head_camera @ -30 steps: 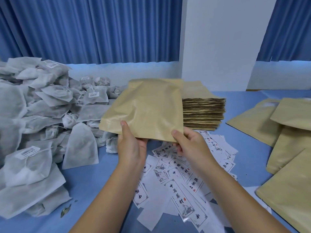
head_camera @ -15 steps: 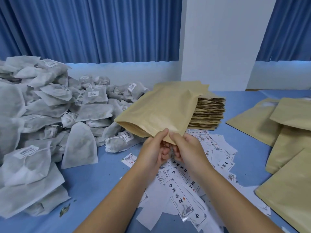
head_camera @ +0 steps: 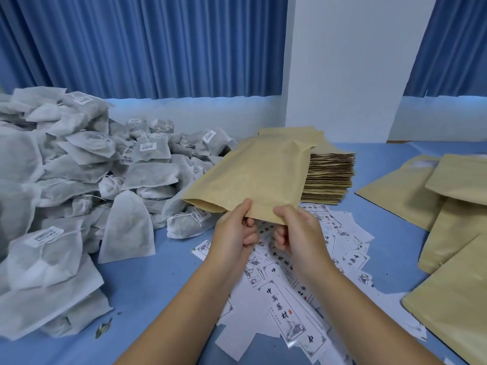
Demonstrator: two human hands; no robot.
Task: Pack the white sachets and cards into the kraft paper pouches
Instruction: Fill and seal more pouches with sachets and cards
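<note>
Opening a kraft pouch (head_camera: 253, 180) above the cards (head_camera: 287, 306).
Left hand (head_camera: 232, 233) & right hand (head_camera: 297, 233) each pinch its near edge, prob. to spread the mouth.

Soft even light, wide-angle edge warping.

My left hand (head_camera: 233, 233) and right hand (head_camera: 296, 233) pinch near edge of kraft pouch (head_camera: 253, 180), held off table. Cards (head_camera: 297, 293) scattered under my hands. Sachet pile (head_camera: 79, 180) left of left hand; pouch stack (head_camera: 329, 177) beyond right.
</note>
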